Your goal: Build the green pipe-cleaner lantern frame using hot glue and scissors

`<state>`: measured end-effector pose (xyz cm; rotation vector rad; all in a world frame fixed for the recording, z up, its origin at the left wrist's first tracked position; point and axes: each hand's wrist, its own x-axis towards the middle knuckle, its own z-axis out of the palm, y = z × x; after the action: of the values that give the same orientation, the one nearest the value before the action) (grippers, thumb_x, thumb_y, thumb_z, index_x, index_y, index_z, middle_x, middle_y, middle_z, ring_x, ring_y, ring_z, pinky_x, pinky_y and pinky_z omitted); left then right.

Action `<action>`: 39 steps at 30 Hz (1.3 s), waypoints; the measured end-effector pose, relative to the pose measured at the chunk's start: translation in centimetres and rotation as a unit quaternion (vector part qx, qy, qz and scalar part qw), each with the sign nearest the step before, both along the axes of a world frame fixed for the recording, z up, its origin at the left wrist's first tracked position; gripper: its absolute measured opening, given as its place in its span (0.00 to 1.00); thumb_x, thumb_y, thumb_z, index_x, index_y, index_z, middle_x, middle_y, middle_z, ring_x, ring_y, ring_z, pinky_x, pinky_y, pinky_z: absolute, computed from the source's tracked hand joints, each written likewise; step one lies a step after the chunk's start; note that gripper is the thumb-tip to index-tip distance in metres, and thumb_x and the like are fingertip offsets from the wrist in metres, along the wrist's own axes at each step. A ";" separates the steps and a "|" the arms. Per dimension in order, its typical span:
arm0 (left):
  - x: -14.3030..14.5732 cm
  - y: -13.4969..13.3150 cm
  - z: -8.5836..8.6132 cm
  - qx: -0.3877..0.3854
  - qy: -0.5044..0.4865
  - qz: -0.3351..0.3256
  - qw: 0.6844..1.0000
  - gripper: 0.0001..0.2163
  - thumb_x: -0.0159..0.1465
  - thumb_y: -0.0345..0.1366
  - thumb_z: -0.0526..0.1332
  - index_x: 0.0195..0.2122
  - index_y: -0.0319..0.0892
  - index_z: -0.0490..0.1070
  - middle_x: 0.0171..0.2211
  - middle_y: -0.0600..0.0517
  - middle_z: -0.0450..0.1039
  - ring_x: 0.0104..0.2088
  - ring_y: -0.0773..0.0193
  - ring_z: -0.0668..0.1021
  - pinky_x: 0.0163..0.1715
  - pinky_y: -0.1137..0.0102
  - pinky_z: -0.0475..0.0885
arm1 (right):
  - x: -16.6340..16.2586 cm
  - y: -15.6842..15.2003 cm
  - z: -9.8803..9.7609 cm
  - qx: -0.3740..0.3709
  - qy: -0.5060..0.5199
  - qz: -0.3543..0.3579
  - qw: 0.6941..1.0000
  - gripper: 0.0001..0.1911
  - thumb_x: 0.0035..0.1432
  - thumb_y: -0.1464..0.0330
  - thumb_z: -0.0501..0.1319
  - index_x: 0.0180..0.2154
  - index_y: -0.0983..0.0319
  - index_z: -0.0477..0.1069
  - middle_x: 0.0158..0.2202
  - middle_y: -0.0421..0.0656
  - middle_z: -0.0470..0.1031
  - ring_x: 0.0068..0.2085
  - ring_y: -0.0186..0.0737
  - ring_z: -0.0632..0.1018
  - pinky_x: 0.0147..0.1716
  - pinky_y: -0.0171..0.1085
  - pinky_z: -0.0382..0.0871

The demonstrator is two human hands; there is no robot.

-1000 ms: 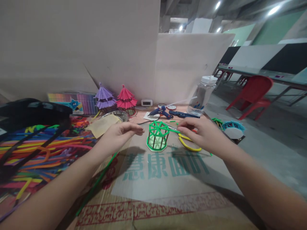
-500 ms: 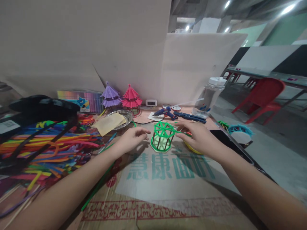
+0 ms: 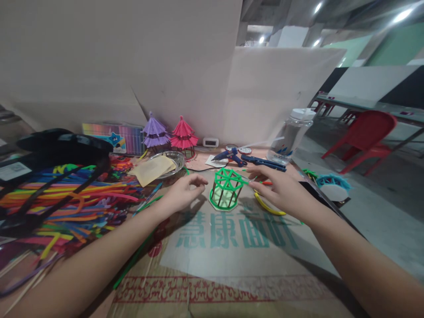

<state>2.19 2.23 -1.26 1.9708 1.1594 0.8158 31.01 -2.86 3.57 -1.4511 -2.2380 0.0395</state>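
A small green cage-shaped model (image 3: 227, 190) made of sticks stands on a cardboard sheet (image 3: 232, 247) with teal print. My left hand (image 3: 185, 192) hovers just left of it, fingers loosely curved and apart, holding nothing. To the right of the model, my right hand (image 3: 280, 191) has its fingers stretched toward the model's top. Its fingertips are at a green strip (image 3: 244, 181) that juts out from the model's roof. Yellow-handled scissors (image 3: 269, 208) lie partly under this hand.
A heap of coloured pipe cleaners (image 3: 66, 198) with a black bag fills the left. At the back stand purple (image 3: 154, 131) and pink (image 3: 184, 134) paper pagodas, a metal dish (image 3: 172, 159), a blue glue gun (image 3: 230, 155) and a clear bottle (image 3: 291, 134). Red chair (image 3: 367, 137) at right.
My left hand has dropped a little and stays left of the model. My right hand went from pinching the green strip to lying stretched out, and the scissors show again beneath it.
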 end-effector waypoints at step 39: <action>1.8 -6.5 2.4 -0.030 -0.201 -0.114 0.972 0.19 0.62 0.38 0.71 0.53 0.48 0.71 0.40 0.53 0.73 0.44 0.62 0.75 0.46 0.66 0.70 | -6.1 -5.7 -0.8 0.054 0.186 0.187 0.963 0.06 0.67 0.68 0.62 0.43 0.60 0.76 0.37 0.41 0.83 0.36 0.35 0.80 0.38 0.33 0.71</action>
<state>4.00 -4.27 1.15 1.7429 0.6984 0.9870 24.92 -8.56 2.72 -0.8620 -2.1254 0.2827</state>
